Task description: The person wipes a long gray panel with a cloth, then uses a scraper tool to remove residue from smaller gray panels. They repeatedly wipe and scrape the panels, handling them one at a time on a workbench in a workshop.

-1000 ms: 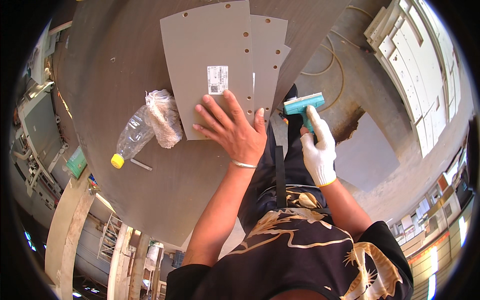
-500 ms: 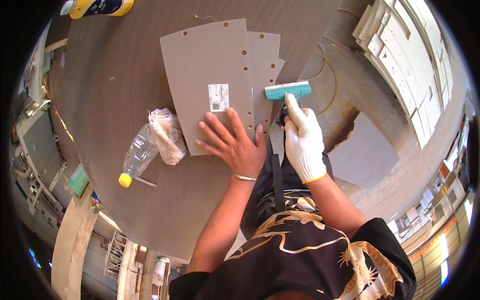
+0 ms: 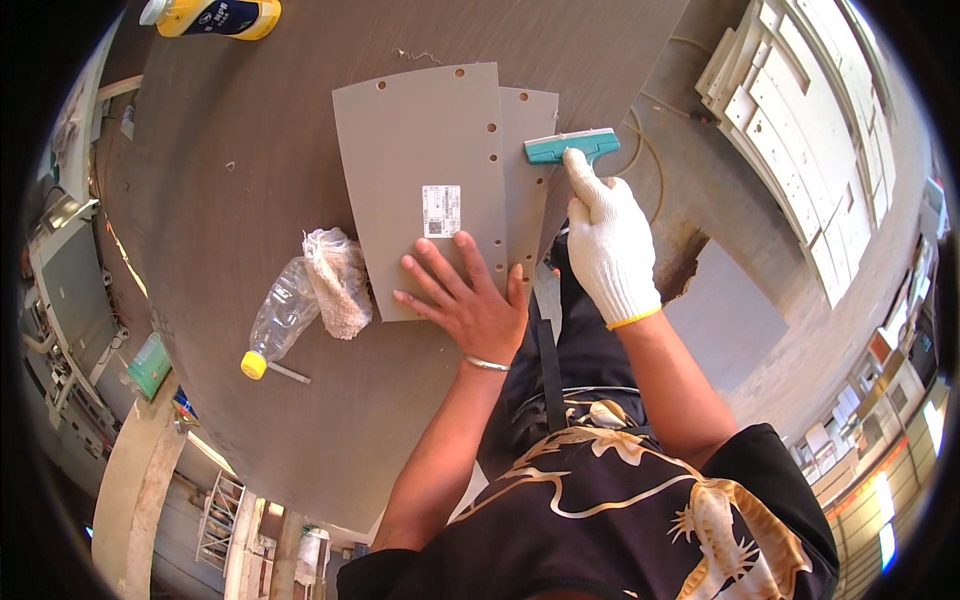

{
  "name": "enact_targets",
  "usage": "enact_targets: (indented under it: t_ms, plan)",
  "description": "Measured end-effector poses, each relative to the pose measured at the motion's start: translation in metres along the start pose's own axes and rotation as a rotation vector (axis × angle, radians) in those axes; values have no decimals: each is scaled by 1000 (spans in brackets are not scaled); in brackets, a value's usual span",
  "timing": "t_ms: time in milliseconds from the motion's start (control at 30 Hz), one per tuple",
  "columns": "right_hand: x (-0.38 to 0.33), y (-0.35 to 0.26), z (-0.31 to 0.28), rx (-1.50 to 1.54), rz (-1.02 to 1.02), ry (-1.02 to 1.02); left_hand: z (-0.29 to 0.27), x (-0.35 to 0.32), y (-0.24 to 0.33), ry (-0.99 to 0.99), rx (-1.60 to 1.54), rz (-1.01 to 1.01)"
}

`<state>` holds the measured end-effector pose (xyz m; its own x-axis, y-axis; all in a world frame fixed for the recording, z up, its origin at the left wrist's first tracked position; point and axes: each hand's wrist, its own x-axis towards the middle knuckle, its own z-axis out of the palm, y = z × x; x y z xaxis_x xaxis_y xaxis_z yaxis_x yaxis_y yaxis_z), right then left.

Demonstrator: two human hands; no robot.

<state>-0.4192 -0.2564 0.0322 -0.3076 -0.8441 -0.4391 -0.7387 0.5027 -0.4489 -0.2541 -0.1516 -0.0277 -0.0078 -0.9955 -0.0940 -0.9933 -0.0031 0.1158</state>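
My bare left hand [image 3: 462,300] lies with fingers spread on the lower part of a grey panel [image 3: 415,140] that has holes along its edges. Its fingertips are just under a white label [image 3: 441,211]. Beneath the panel, a second grey panel [image 3: 525,120] sticks out on the right. My right hand [image 3: 612,240], in a white knitted glove, is closed round a teal scraper [image 3: 573,147] with a wide pale edge. The scraper's head overlaps the right edge of the second panel in view; I cannot tell whether it touches. Its handle is mostly hidden by the glove.
Left of the panels, a clear plastic bottle [image 3: 283,310] with a yellow cap lies beside a crumpled rag [image 3: 338,283] on the brown table [image 3: 230,230]. A bottle of yellow liquid [image 3: 225,18] stands at the far left. Stacked pale panels [image 3: 800,140] are at the right.
My right hand and the scraper have moved farther from me along the panels' right edge. My left hand stays on the panel; the whole view has shifted slightly.
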Motion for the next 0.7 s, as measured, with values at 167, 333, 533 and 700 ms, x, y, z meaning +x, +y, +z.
enact_targets:
  t_ms: [167,333,533,700]
  plan:
    - [5,1,5,-26,-165,138,1,-1,-2,11,23,18]
    - [11,7,8,-45,-198,114,2,-1,-1,17,17,18]
    - [18,3,8,-34,-158,112,2,0,-1,19,12,16]
    - [61,-3,-18,25,-230,212,3,0,-2,57,13,35]
